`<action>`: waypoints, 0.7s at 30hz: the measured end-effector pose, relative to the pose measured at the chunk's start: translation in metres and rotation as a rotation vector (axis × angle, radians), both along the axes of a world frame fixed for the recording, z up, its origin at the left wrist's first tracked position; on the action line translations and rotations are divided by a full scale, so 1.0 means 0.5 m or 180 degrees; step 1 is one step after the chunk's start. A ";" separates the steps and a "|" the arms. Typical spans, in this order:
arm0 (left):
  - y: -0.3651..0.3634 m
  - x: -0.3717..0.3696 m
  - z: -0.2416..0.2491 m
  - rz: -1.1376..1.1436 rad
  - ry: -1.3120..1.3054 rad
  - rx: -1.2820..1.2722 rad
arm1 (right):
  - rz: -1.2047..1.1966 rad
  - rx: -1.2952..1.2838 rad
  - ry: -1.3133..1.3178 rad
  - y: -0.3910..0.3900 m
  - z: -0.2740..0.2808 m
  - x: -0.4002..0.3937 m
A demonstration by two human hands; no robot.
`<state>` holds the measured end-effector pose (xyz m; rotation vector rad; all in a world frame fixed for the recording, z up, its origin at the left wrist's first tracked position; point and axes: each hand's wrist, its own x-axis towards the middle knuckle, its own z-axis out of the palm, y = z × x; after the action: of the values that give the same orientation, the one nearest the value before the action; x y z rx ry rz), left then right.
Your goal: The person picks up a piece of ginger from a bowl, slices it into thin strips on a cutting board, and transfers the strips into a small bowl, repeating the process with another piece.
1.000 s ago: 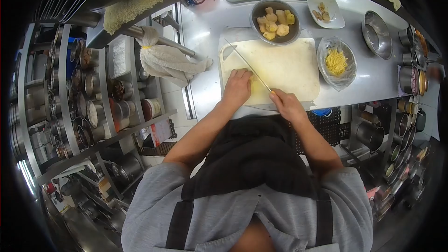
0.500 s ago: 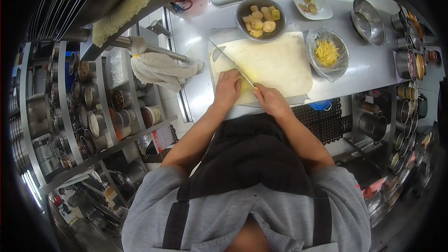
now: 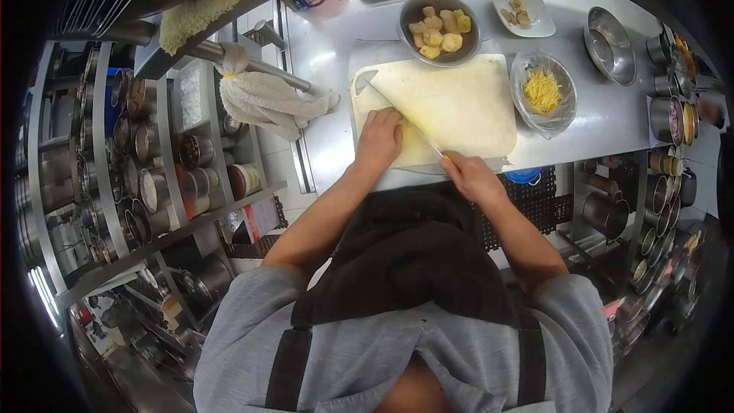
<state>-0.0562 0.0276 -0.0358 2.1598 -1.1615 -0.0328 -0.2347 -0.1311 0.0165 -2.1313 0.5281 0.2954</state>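
My right hand (image 3: 472, 177) grips the handle of a long knife (image 3: 407, 122), whose blade slants across the pale cutting board (image 3: 474, 99) toward its upper left. On the board's left part rests my left hand (image 3: 380, 138), fingers curled and pressed down close beside the blade. Whatever lies under those fingers is hidden; yellowish, wet-looking colour shows on the board around the blade. Beyond the board stands a metal bowl (image 3: 403, 28) of peeled yellow chunks (image 3: 433, 37). To the right, a plastic-lined bowl (image 3: 566, 118) holds thin yellow shreds (image 3: 542, 92).
A white square dish (image 3: 541, 24) with a few small pieces and a metal bowl (image 3: 621, 69) stand on the steel counter (image 3: 612, 115). A towel (image 3: 260, 103) hangs from a rail at left. Overhead runs a shelf edge; racks of pots flank both sides.
My right hand has drawn the knife back toward me and to the right, away from my left hand. My left hand stays at nearly the same place on the board. The view has shifted slightly.
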 end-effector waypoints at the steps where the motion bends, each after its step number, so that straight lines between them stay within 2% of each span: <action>1: 0.000 -0.001 0.000 0.0006 0.0007 0.0008 | 0.0006 0.0008 0.0007 0.003 -0.012 0.025; 3: 0.001 0.000 0.001 0.0019 0.0077 0.0108 | -0.0042 0.0038 -0.0290 0.012 -0.032 0.069; 7: 0.000 0.001 0.004 0.0018 0.0057 0.0017 | -0.0172 0.0030 -0.0380 0.015 -0.035 0.060; 13: 0.001 0.000 0.001 0.0040 0.0124 0.0027 | -0.0120 0.0155 -0.0056 0.011 -0.021 0.044; 15: 0.001 -0.001 0.000 0.0043 0.0080 0.0000 | -0.0023 -0.0002 -0.0495 0.015 -0.059 0.086; 21: 0.003 0.002 -0.001 0.0029 0.0108 -0.0032 | -0.0237 0.0147 -0.0260 0.014 -0.025 0.070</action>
<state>-0.0554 0.0292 -0.0362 2.1474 -1.1304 -0.0592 -0.1998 -0.1241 0.0038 -2.0646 0.5465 0.1763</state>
